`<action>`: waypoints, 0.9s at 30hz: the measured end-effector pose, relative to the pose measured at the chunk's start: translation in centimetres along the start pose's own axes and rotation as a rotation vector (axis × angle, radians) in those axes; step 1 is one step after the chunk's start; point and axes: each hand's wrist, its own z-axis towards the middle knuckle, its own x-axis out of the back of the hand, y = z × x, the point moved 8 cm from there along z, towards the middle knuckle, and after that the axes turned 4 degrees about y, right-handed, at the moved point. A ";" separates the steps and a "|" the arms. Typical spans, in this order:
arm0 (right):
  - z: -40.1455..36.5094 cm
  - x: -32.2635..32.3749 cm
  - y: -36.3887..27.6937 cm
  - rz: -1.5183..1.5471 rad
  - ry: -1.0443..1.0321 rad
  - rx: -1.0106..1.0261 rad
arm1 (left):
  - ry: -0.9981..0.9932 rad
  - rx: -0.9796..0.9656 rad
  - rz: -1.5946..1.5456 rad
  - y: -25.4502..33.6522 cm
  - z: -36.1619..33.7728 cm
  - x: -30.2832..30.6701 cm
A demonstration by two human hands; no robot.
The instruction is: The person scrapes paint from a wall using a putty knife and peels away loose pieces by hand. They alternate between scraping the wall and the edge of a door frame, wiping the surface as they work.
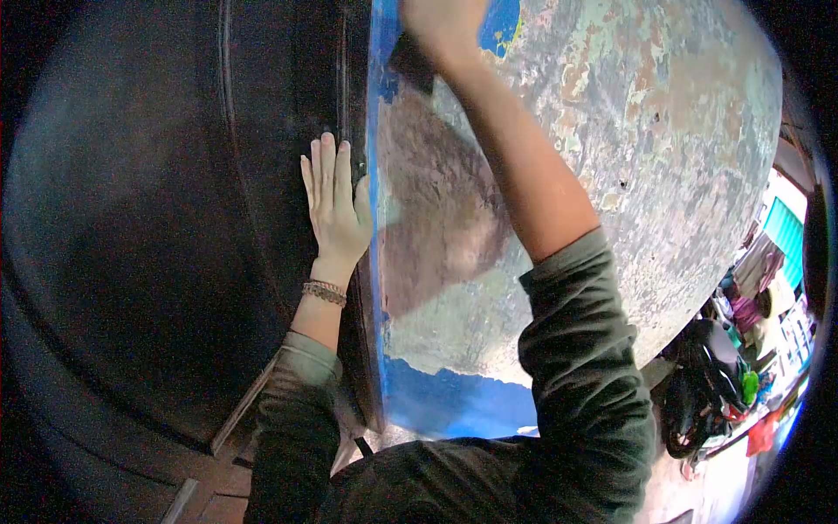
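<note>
My left hand (333,210) lies flat on a dark panel (166,192), fingers stretched upward. Its thumb side is next to the blue edge strip (376,262) where the panel meets a worn wall (690,166). At the top, my right hand (443,31) is partly cut off by the frame and blurred. Its fingers are closed round a dark, flat, block-like piece (412,65), held against the wall; its exact kind does not show. Patchy grey and whitish areas cover most of the wall. Blue paint (463,397) remains at the bottom, and another blue patch (500,26) is beside my right hand.
A parked motorbike (703,380) stands at the lower right, among hanging clothes (758,271) and mixed items. A teal shutter (784,236) shows behind them. Pale floor (690,489) lies at the lower right. The dark panel's lower edge has a wooden strip (244,406) near my left sleeve.
</note>
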 end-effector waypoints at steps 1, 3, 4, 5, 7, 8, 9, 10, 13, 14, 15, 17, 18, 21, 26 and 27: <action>-0.7 0.2 0.6 -0.108 0.030 0.092 | -0.007 0.001 0.000 0.1 -0.2 0.1; -0.5 0.2 -0.9 -0.046 0.003 0.126 | -0.012 -0.005 0.004 0.0 -0.1 -0.1; 0.3 1.0 -0.9 -0.058 0.028 0.010 | -0.018 -0.006 0.003 0.0 -0.3 -0.1; 1.1 1.7 -0.9 -0.062 0.053 -0.095 | -0.018 -0.006 0.001 -0.1 -0.3 -0.1; 0.7 1.4 1.0 -0.091 -0.005 -0.207 | -0.020 -0.003 0.002 -0.3 -0.2 -0.2; -0.7 0.2 1.6 -0.133 -0.009 -0.030 | -0.011 -0.015 0.004 -0.2 -0.2 -0.1; -1.4 -0.7 -0.2 -0.170 -0.013 0.153 | 0.004 -0.030 0.007 0.0 -0.2 0.0; -1.8 -0.4 -0.8 -0.032 0.042 0.175 | 0.007 -0.031 0.008 -0.1 -0.1 0.0; 1.2 1.9 -1.8 0.030 0.109 -0.134 | -0.017 -0.017 0.004 -0.4 -0.1 -0.2; 1.4 1.8 -1.3 0.038 0.071 -0.122 | -0.015 -0.016 0.018 -0.3 0.0 -0.1; 0.8 1.3 0.0 0.032 0.069 -0.130 | -0.020 -0.013 0.029 -0.1 -0.1 0.0; -0.5 -0.5 -1.6 -0.008 -0.003 0.174 | -0.014 -0.004 0.010 -0.1 -0.3 0.0; -0.5 -0.6 -2.2 -0.070 -0.051 0.211 | -0.003 0.002 -0.004 -0.2 -0.2 0.0; 2.1 1.7 -1.7 -0.049 0.015 -0.092 | -0.003 -0.001 0.002 -0.3 -0.3 -0.1; 1.6 -2.3 -0.6 -0.072 -0.100 0.212 | 0.002 -0.010 -0.006 0.0 -0.3 0.1; 1.7 -2.3 -0.2 -0.075 -0.098 0.214 | 0.003 -0.005 -0.005 0.0 -0.1 0.0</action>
